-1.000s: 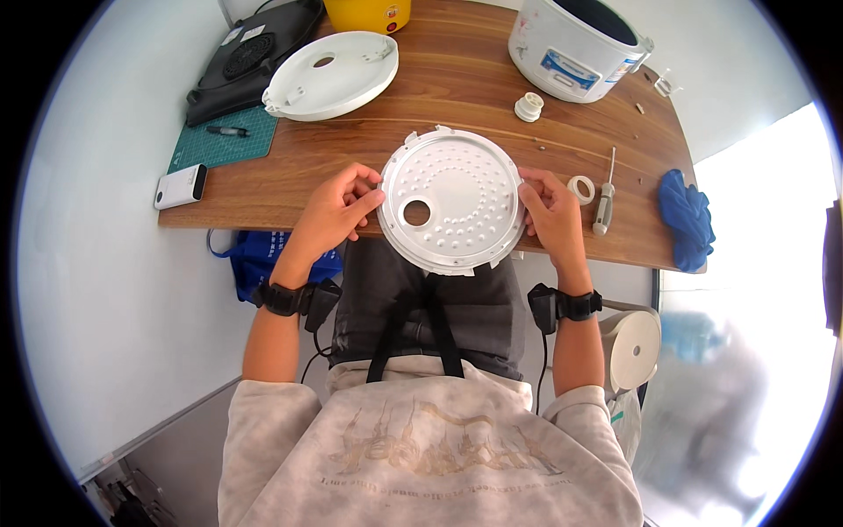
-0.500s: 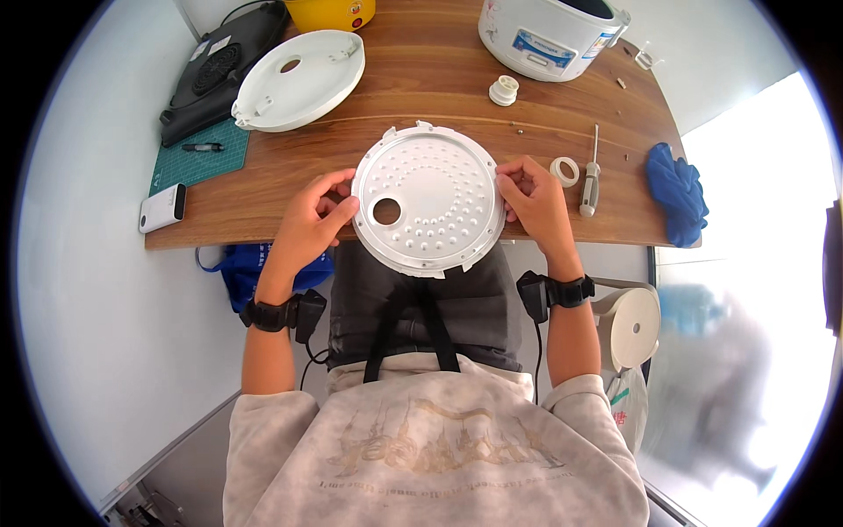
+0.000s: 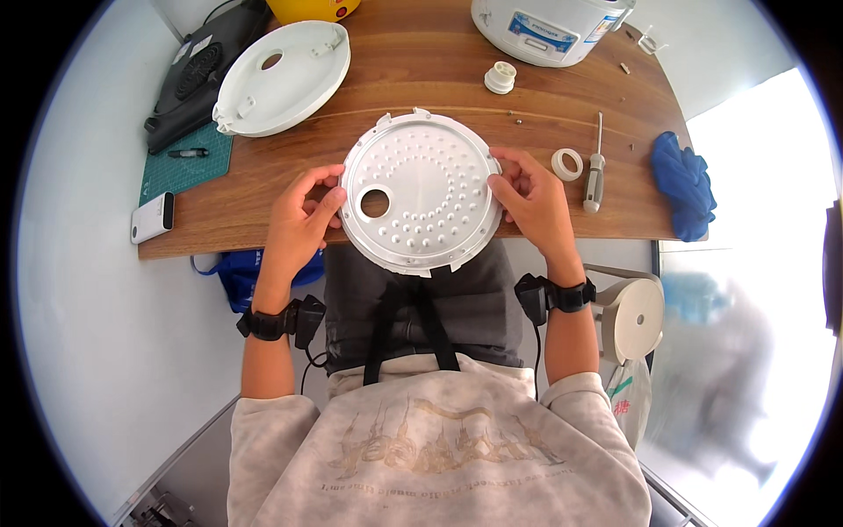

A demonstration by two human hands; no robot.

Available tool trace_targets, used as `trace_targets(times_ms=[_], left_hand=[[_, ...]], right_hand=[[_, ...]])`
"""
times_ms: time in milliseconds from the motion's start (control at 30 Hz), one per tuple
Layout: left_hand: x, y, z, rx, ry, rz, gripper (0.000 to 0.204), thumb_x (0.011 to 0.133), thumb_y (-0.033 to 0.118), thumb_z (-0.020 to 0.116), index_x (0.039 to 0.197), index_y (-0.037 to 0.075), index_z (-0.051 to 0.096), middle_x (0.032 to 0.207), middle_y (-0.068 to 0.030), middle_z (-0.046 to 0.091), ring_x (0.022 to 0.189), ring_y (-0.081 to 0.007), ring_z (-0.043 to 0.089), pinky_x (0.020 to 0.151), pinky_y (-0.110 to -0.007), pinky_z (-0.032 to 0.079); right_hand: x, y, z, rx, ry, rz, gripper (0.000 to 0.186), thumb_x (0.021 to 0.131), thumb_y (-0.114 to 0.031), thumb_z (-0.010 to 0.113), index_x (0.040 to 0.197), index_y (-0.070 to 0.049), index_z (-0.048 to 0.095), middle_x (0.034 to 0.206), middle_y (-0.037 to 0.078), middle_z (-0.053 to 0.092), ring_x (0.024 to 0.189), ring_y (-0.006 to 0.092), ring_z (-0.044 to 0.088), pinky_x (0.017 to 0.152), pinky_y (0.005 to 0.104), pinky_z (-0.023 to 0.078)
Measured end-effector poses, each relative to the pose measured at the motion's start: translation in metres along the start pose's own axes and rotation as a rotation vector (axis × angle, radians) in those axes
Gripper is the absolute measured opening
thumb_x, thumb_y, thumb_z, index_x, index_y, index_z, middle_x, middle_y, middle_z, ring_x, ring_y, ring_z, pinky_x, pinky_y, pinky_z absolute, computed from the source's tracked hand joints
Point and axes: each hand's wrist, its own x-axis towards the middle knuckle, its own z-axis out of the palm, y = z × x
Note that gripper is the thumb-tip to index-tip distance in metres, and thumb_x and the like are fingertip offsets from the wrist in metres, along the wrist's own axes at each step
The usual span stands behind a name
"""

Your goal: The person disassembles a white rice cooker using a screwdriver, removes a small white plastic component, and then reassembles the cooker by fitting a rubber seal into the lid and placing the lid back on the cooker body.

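Note:
Between both hands I hold a round silvery rice cooker inner lid plate (image 3: 426, 180), dimpled all over, with one round hole toward its lower left and small tabs along its rim. My left hand (image 3: 303, 211) pinches its left edge, thumb on top. On the opposite edge, my right hand (image 3: 534, 198) grips with the thumb on top and the fingers curled beneath. The plate hovers over the table's front edge, above my lap. To the right of my right hand lie a white ring (image 3: 567, 164) and a screwdriver (image 3: 595, 176) with a grey handle.
At the far left a white lid cover (image 3: 290, 75) lies near a black portable stove (image 3: 206, 66). A green cutting mat (image 3: 189, 167) carries a marker. The white cooker body (image 3: 549, 31), a white cap (image 3: 500, 77), small screws and a blue cloth (image 3: 683, 186) occupy the table.
The plate and both hands have shifted slightly left in view. The table and its objects appear a little displaced too, as the head view has moved. Both hands keep their hold.

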Motion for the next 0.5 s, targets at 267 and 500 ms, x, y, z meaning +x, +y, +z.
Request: trace_targets(times_ms=[267,500], left_hand=[[-0.0056,0.0025,-0.0008,-0.019,-0.031,0.034,0.046,0.1,0.018,0.063,0.144,0.006,0.057,0.114,-0.0017,0.065,0.077,-0.0042,0.063,0.049,-0.017,0.042],[-0.0064,0.0014,-0.0047,-0.014,-0.061,0.089,0.049,0.096,0.017,0.069,0.143,0.007,0.058,0.123,-0.0049,0.061,0.073,-0.0052,0.059,0.051,-0.02,0.047]], right_hand=[[0.0028,0.0046,-0.0017,-0.042,-0.028,0.004,0.045,0.087,-0.013,0.077,0.129,0.0,0.067,0.076,-0.001,0.055,0.064,0.0071,0.047,0.058,0.0242,0.044],[0.0014,0.0054,-0.0003,-0.033,-0.036,-0.005,0.047,0.086,-0.012,0.078,0.131,0.0,0.067,0.076,-0.001,0.056,0.065,0.0071,0.048,0.061,0.0243,0.044]])
